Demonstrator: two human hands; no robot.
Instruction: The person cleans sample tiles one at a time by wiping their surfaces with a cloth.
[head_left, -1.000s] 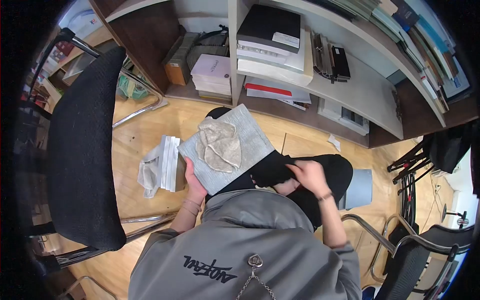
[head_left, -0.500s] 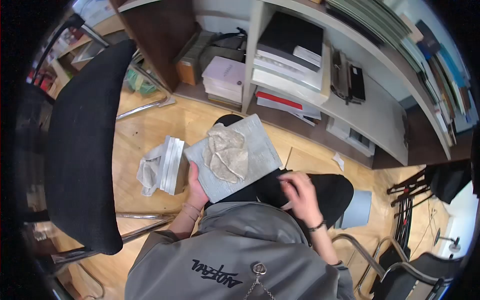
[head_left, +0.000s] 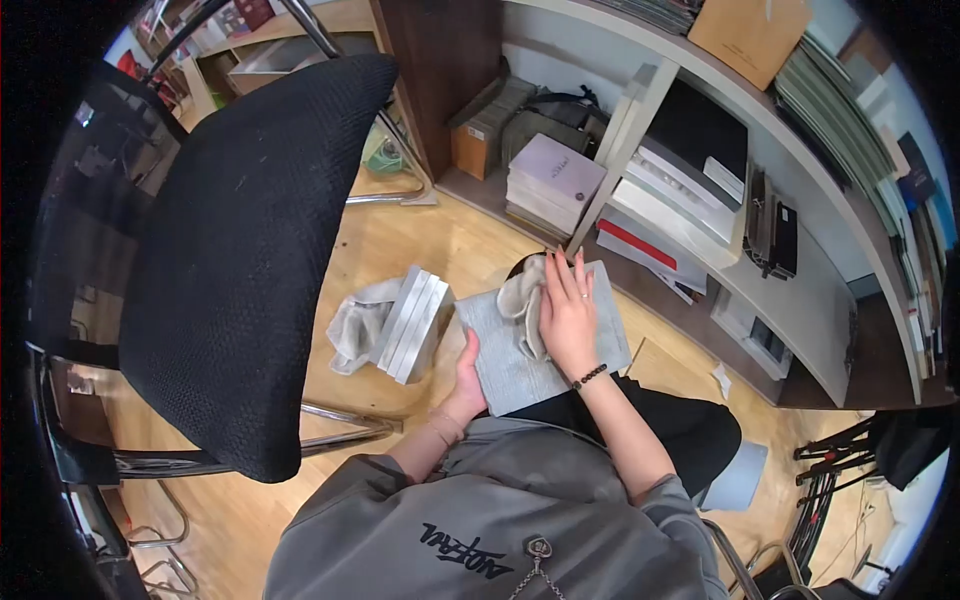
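Observation:
My left hand (head_left: 466,383) grips the lower left edge of a flat grey rectangular slab (head_left: 505,370), perhaps a book or thin box, tilted over my lap. On its upper face lies a crumpled beige-grey cloth (head_left: 522,310). My right hand (head_left: 568,318) rests flat on the cloth with its fingers stretched out, hiding part of it. To the left, a stack of similar silvery slabs (head_left: 412,325) stands on the floor, and another crumpled greyish cloth (head_left: 362,325) lies against it.
A black chair (head_left: 240,250) stands on the left. Ahead is a shelf unit (head_left: 625,130) holding books, folders and a purple-topped stack (head_left: 555,175). A pale blue box-like object (head_left: 738,475) sits by my right knee, and folded black chair legs (head_left: 825,465) are at the right.
My right hand has come from above my lap onto the cloth and now lies flat on it. The view has shifted, so everything appears further right. My left hand still holds the slab.

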